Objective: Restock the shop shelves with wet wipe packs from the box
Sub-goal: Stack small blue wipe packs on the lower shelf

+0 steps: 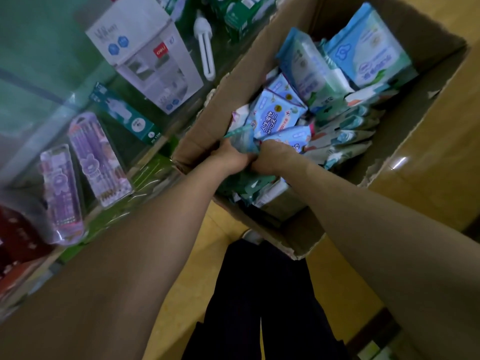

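A big cardboard box (pixel 228 81) fills the upper right of the frame. It is full of blue and green wet wipe packs (pixel 280 113). A shelf (pixel 155 167) at the left holds purple pencil packs (pixel 98 157). In the middle, the left grip (pixel 231 157) and right grip (pixel 270 157) both clutch one teal pack (pixel 242 140), inside the box by its left wall.
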